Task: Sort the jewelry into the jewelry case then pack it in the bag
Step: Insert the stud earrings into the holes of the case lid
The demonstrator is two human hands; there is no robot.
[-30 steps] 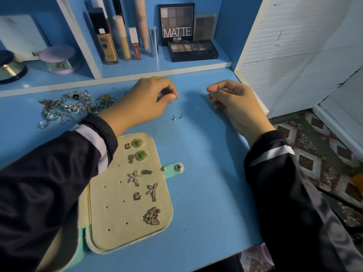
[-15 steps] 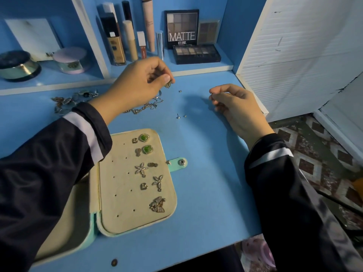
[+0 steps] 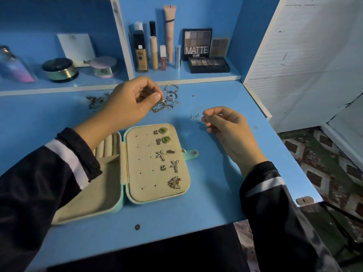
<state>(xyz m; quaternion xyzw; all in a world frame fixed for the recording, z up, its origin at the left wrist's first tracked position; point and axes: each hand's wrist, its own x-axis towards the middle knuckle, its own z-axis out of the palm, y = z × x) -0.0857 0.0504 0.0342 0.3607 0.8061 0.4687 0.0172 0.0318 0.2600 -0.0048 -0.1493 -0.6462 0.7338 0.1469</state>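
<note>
Case (image 3: 124, 195) is lying open on the blue surface (image 3: 216, 193), toward the front edge, between the two arms. Its right pad (image 3: 145, 173) has earrings pinned down one side: a green pair (image 3: 163, 130), a star (image 3: 161, 155), a butterfly (image 3: 174, 182) and a few smaller ones I can't really make out. The left half is mostly buried under the left sleeve (image 3: 49, 183), so only the ring rolls (image 3: 106, 147) and a strip of tray show.

Left hand (image 3: 129, 103) is back at the loose jewelry pile (image 3: 169, 99) by the shelf edge, grip closed to a pinch, thumb and forefinger on a shiny piece (image 3: 161, 99). A chain (image 3: 163, 108) lies right under it; can't tell if they're connected. Half the pile is hidden behind the hand, and the rest is just a tangle.

Right hand (image 3: 225, 124) is right of the case, fingers curled, grip pinched on a tiny piece (image 3: 204, 114), way too small to identify. Two studs (image 3: 194, 115) sit on the surface just beside its fingertips. On the shelf, a purple bottle (image 3: 13, 67) is cut off at the left edge.
</note>
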